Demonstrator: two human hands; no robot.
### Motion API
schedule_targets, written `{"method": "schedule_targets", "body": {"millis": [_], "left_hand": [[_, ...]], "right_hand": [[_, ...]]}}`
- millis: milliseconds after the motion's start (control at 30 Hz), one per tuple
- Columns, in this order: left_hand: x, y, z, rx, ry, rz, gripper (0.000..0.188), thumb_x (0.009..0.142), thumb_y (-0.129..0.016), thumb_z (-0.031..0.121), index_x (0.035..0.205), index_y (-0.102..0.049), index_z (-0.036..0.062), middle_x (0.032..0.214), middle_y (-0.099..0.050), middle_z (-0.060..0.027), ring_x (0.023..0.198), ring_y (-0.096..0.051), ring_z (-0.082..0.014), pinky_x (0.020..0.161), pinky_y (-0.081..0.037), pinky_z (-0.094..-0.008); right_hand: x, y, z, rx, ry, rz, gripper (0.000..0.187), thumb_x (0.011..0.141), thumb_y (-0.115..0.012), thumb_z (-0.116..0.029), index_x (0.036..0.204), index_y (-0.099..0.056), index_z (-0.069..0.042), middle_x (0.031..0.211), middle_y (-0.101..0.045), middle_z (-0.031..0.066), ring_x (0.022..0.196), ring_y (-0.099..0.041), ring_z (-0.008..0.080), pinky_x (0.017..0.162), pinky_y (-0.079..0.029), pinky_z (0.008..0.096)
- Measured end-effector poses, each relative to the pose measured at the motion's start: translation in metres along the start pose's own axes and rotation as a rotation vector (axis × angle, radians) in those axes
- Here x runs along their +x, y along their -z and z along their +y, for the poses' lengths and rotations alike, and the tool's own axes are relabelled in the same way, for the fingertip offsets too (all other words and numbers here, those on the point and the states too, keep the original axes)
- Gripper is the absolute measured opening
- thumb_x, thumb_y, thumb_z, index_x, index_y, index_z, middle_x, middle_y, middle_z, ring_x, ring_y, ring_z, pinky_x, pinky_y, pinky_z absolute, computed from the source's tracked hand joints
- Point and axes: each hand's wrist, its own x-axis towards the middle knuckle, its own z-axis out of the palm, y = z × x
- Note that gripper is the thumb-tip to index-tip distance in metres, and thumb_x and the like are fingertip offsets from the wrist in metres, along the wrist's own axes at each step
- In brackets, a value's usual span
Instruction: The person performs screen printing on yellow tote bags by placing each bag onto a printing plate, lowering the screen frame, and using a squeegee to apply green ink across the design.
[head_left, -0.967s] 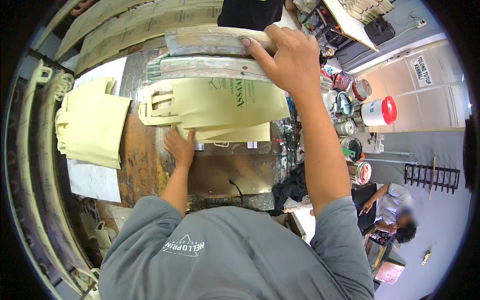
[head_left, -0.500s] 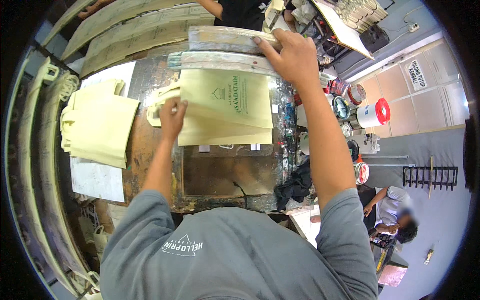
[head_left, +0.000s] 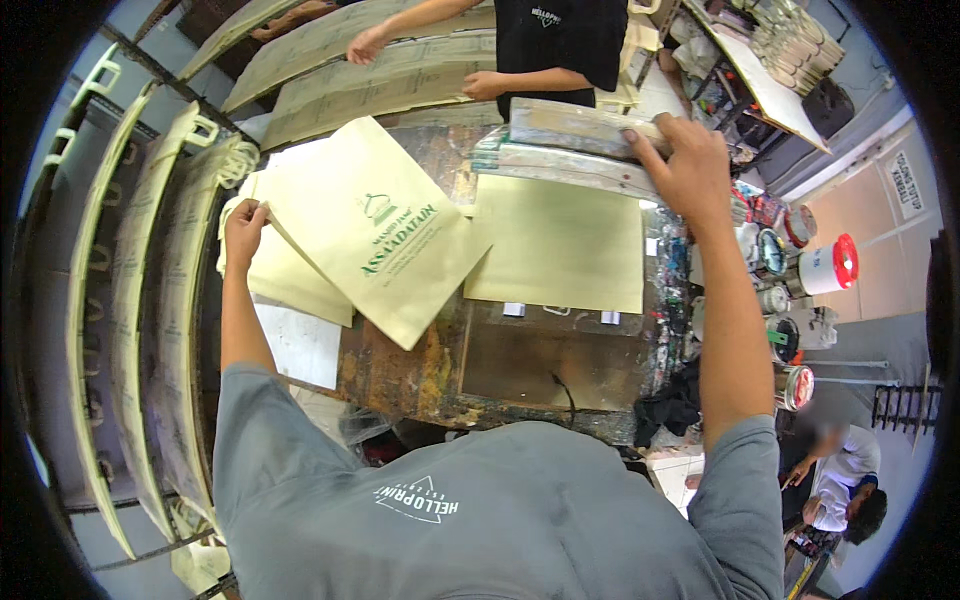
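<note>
My left hand (head_left: 246,232) pinches the handle end of a pale yellow tote bag (head_left: 350,190) with green printing. The bag hangs slanted over the table's left part, partly covering a pile of similar bags (head_left: 300,283). A plain yellow bag (head_left: 565,245) lies flat at the middle of the table, its printed side, if any, not visible. My right hand (head_left: 690,165) is closed on the right end of a raised screen-printing frame (head_left: 565,168), seen nearly edge-on. Its bars carry teal and grey ink stains.
The worktable (head_left: 400,375) is ink-stained. Drying racks (head_left: 180,300) with bags stand left and far. Paint tubs (head_left: 815,270) line the right edge beside a black cloth (head_left: 670,402). A co-worker in a black shirt (head_left: 560,45) stands opposite; another person (head_left: 848,470) sits at right.
My left hand has lifted the printed bag off the middle and carried it left over the pile, uncovering a plain bag beneath. My right hand still holds the frame up.
</note>
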Motion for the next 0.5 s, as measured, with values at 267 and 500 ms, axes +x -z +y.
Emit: {"method": "schedule_targets", "body": {"millis": [267,500], "left_hand": [[-0.107,-0.233,0.110,0.137,-0.233,0.011,0.065,0.101,-0.065,0.027,0.155,-0.045,-0.0032,0.162,-0.043,-0.0272,0.155,-0.034,-0.0418,0.129,-0.024,-0.0487],[-0.315,-0.445,0.248,0.164,-0.688,-0.689,0.115,0.082,-0.056,0.089,0.163,-0.040,0.0090,0.172,-0.026,-0.0211,0.162,-0.016,-0.0428,0.125,-0.001,-0.0741]], "right_hand": [[0.006,-0.007,0.028,-0.095,0.013,-0.008,0.054,0.097,-0.066,-0.058,0.091,-0.071,-0.005,0.078,-0.067,0.0132,0.079,-0.065,0.0351,0.073,-0.042,0.0468],[0.032,-0.007,0.025,-0.015,0.071,0.035,0.060,0.096,-0.063,-0.063,0.088,-0.070,-0.004,0.077,-0.070,0.0171,0.079,-0.069,0.0373,0.075,-0.045,0.0485]]}}
